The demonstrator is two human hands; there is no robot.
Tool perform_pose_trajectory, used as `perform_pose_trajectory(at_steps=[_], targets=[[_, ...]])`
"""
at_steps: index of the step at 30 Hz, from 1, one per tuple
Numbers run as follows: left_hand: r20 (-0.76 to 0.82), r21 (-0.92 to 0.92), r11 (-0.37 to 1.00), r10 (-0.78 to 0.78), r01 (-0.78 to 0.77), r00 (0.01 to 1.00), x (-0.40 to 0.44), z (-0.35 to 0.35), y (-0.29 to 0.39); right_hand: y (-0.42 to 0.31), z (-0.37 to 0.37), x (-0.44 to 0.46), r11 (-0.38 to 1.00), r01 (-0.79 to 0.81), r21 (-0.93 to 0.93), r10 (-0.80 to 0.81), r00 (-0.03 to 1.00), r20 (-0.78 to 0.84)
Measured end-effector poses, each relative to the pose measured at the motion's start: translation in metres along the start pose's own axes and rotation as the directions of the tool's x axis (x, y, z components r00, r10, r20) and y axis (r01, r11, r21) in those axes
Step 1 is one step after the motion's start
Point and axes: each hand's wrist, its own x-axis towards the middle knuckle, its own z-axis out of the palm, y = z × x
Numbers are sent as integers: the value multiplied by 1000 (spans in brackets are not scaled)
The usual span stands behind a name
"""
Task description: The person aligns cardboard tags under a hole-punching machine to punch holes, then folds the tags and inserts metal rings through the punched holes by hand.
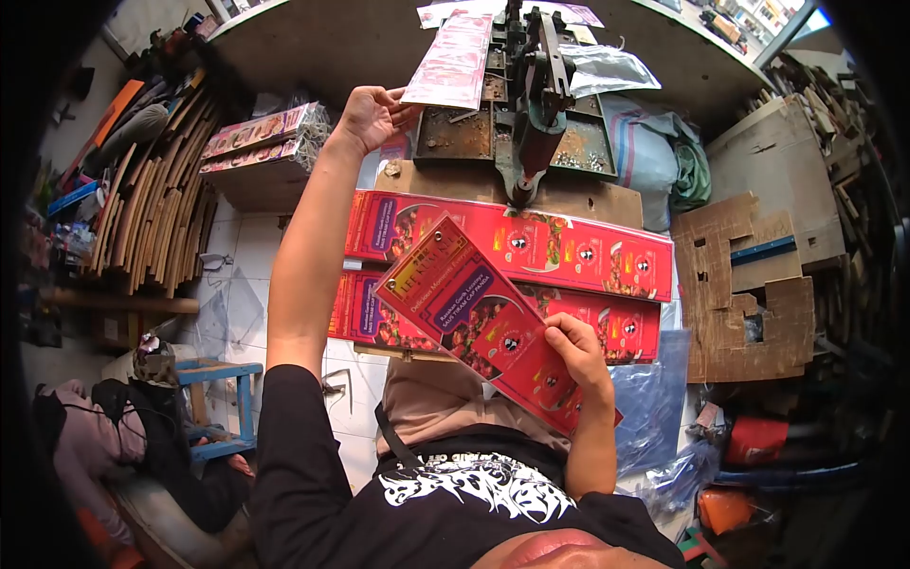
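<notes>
In my right hand [576, 353] is a long red printed sign [479, 318], pinched at its edge with the thumb on top. It slants across the front of my body, with metal eyelets at its upper-left end. My left hand [379, 116] reaches forward, its fingers closed at the near corner of a pale pink printed sheet [447, 62]; the fingertips are partly hidden. This sheet lies over the left side of a black hand press [540, 123]. Below the press, two rows of similar red signs [630, 261] lie on a wooden board [455, 182].
Metal bits lie in the press's tray [583, 147]. Cardboard sheets [156, 190] stand at left, near a bundle of printed signs [261, 137] and a blue stool [218, 408]. Another person [95, 446] sits lower left. At right are cut cardboard [749, 303] and clear plastic [654, 398].
</notes>
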Motion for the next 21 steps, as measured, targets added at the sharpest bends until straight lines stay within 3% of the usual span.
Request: perform_pose_trajectory(at_steps=[2, 4, 8, 11, 12, 14, 16, 21], targets=[[-40, 239, 966, 113, -101, 993, 6, 1, -17, 0, 0, 0, 1000, 3, -2, -3, 1000, 2], [-81, 345, 930, 166, -129, 983, 14, -1, -29, -2, 0, -1, 1000, -9, -5, 9, 1000, 1], [-21, 515, 832, 252, -206, 967, 38, -23, -50, -1, 0, -1, 1000, -6, -22, 6, 1000, -3], [-66, 741, 638, 379, -209, 923, 50, -33, -63, -1, -1, 0, 999, 1, -41, -1, 1000, 1], [-68, 740, 639, 380, -209, 922, 50, -31, -65, -1, -1, 0, 999, -3, -46, 3, 1000, -1], [-1, 982, 148, 633, -119, 774, 50, -28, -65, -1, -2, 0, 999, -19, -45, 20, 1000, 7], [3, 985, 129, 664, -118, 747, 52, -27, -63, 0, -2, 1, 999, -7, -51, 7, 1000, 4], [100, 976, -211, 648, 52, 755, 62, -23, -59, -4, -2, 1, 997, -29, -70, 29, 1000, -1]])
